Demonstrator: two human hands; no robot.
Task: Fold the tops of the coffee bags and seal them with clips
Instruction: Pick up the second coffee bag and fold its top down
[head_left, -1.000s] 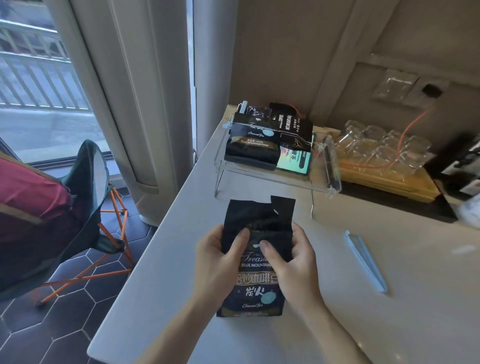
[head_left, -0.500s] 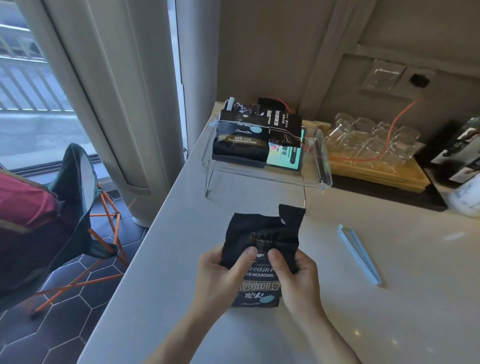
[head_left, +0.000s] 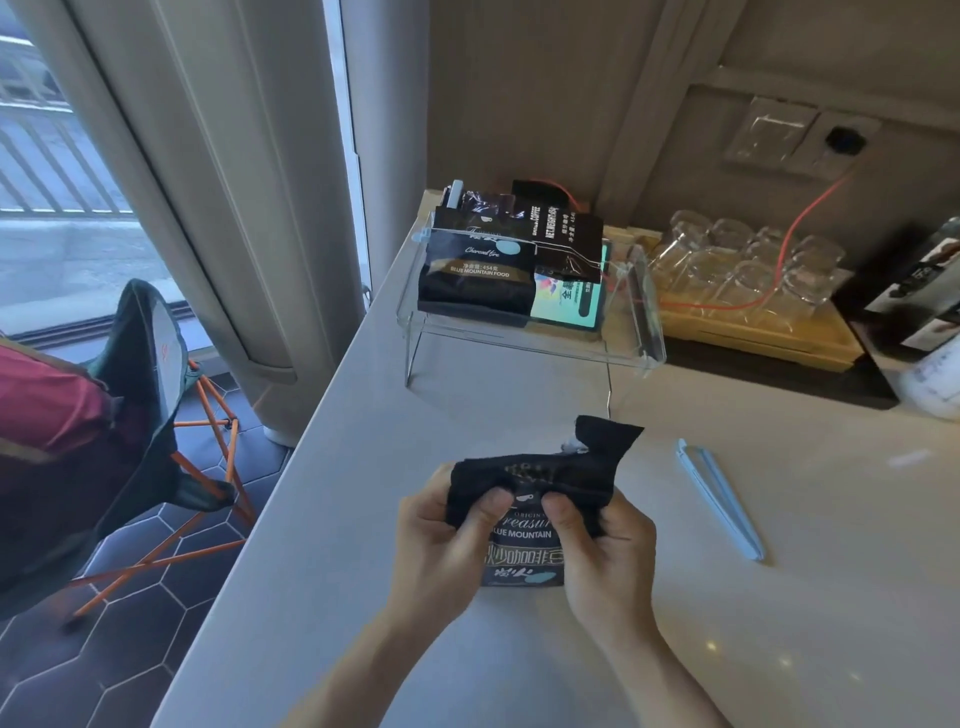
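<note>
From the head camera, both hands are holding a black coffee bag (head_left: 524, 540) upright on the pale counter (head_left: 322, 519). The left hand (head_left: 441, 545) and right hand (head_left: 608, 556) are pinching its crumpled top, fingers clamped on the bag. A light blue clip (head_left: 719, 504) is lying to the right, apart. More bags are sitting in a clear tray (head_left: 644, 312) behind.

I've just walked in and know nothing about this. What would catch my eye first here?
Front and centre, two bare hands, left hand and right hand, pinch the crumpled top of a black coffee bag on the pale counter. To its right lies a light blue clip, untouched. Behind, a clear acrylic shelf holds more coffee bags.
</note>
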